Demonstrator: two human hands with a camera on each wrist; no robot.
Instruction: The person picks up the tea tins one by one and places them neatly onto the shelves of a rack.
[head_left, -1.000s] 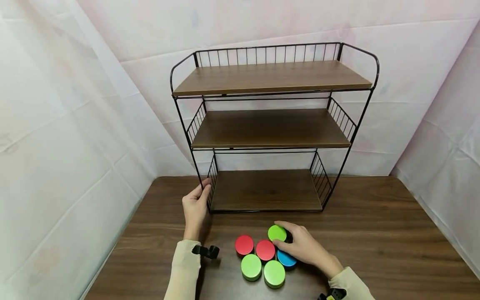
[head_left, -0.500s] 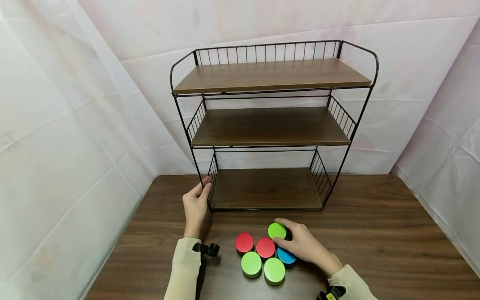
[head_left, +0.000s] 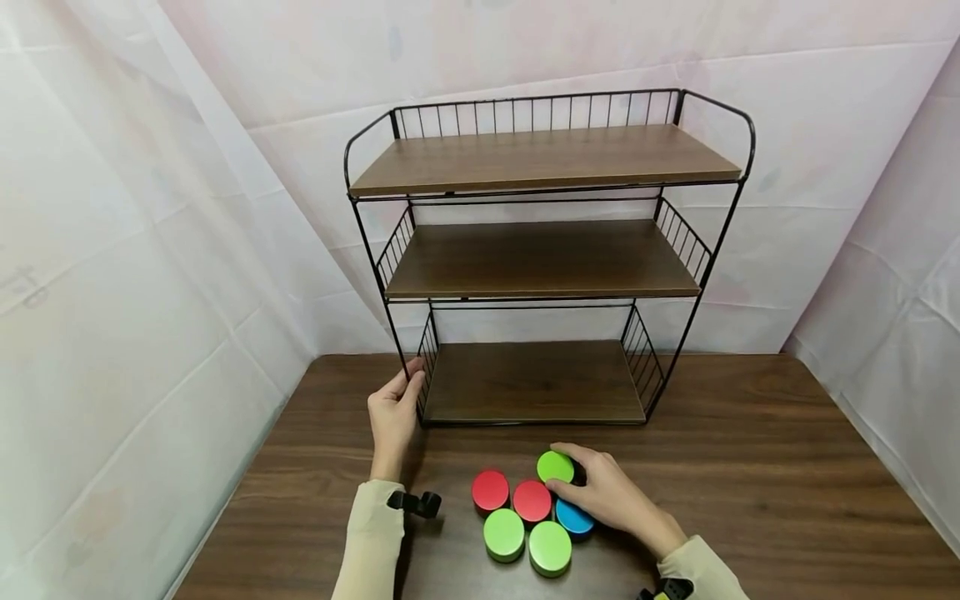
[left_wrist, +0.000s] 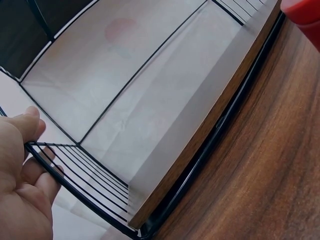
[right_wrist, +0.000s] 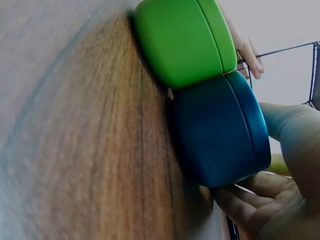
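My left hand (head_left: 392,417) holds the lower left side of a three-tier wire rack (head_left: 540,258) with brown boards. In the left wrist view, that hand's thumb and fingers lie on either side of the top wire of the side rail (left_wrist: 90,200). My right hand (head_left: 611,496) grips a green round lidded tin (head_left: 555,467), thumb in front and fingers behind. Just in front of it stands a blue tin (head_left: 574,517), partly hidden by the hand. The right wrist view shows the blue tin (right_wrist: 215,135) close up, with its lid seam; it mostly hides the held tin.
Two red tins (head_left: 491,490) and two more green tins (head_left: 504,534) stand close together left of the right hand. The rack stands toward the back of the wooden table (head_left: 765,467). White cloth (head_left: 150,275) hangs behind and at both sides.
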